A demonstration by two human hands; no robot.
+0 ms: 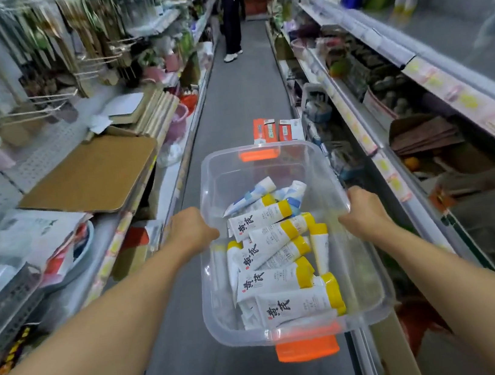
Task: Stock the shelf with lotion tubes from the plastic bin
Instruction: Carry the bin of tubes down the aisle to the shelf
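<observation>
Narrow shop aisle, grey floor (pixel 243 99) running up the middle of the frame; crowded shelving both sides. Left shelves (pixel 56 169) held boards, books and hanging goods; right shelves (pixel 388 110) carried price-tagged edges and dim stock. A second person's legs (pixel 230 21) stood at top centre. Red-and-white boxes (pixel 276 129) sat on the floor just beyond the bin.

Clear plastic bin (pixel 269 168), orange latches at near and far ends, was carried at lower centre, above the floor. Left hand (pixel 191 230) gripped the left rim, fingers curled over it; right hand (pixel 361 206) gripped the right rim likewise.

Lotion tubes (pixel 279 265) lay loose in the bin's bottom, heaped and overlapping: white bodies, yellow caps, a few blue-marked ones toward the far end.

Judgement: bin looked thin-walled and likely to flex, so a two-handed rim hold suits. Tubes probably light, soft-bodied, smooth and prone to slide; best taken round the middle of the body, near the stiff cap.
</observation>
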